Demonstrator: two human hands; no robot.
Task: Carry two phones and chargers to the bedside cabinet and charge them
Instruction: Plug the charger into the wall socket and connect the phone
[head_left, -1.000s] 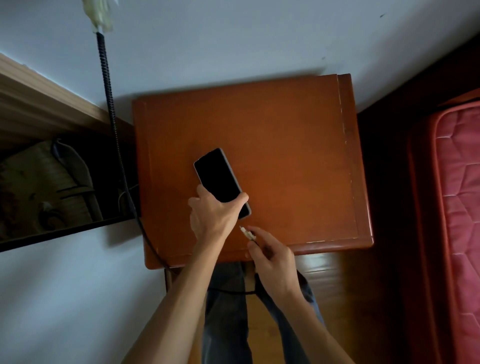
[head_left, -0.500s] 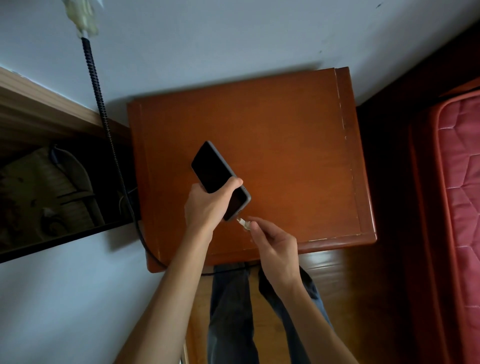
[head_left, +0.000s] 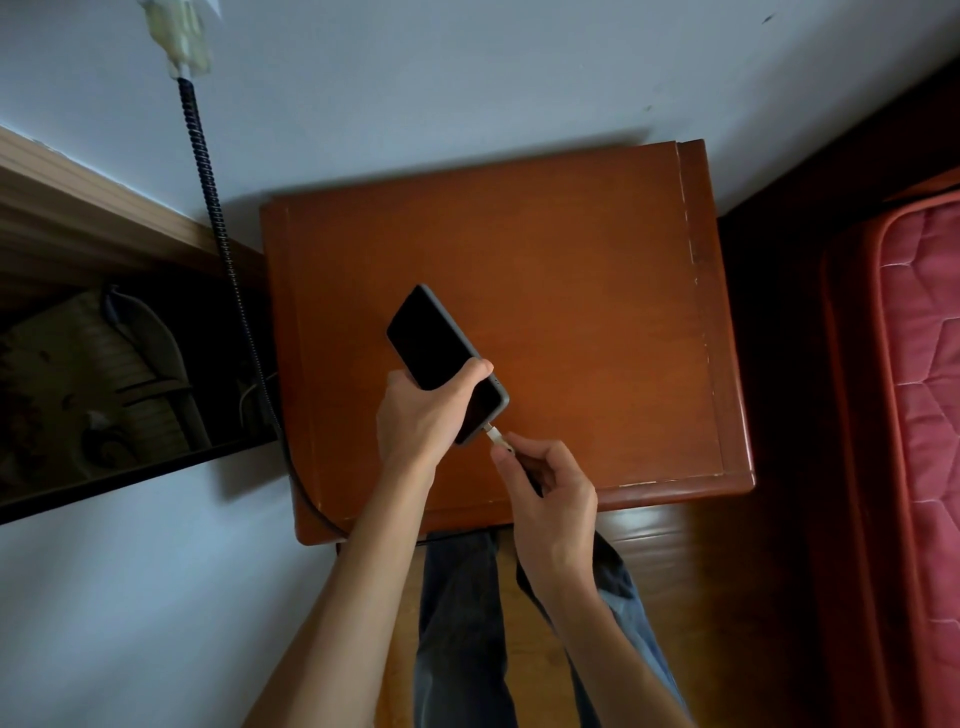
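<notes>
A black phone (head_left: 431, 340) with a dark screen is tilted above the reddish-brown bedside cabinet (head_left: 571, 291). My left hand (head_left: 421, 421) grips the phone's lower half. My right hand (head_left: 545, 493) pinches a white charger plug (head_left: 497, 436), whose tip touches the phone's bottom edge. A dark ribbed charger cable (head_left: 218, 223) runs from a white adapter (head_left: 182, 39) in the wall socket down past the cabinet's left side. Only one phone is in view.
A red quilted mattress (head_left: 919, 389) lies to the right, with a dark gap between it and the cabinet. At left a wooden shelf (head_left: 93, 208) holds dim clutter. Wooden floor and my jeans show below the cabinet.
My left hand lifted and tilted the phone off the cabinet top. My right hand brought the plug from beside the phone up to its bottom edge.
</notes>
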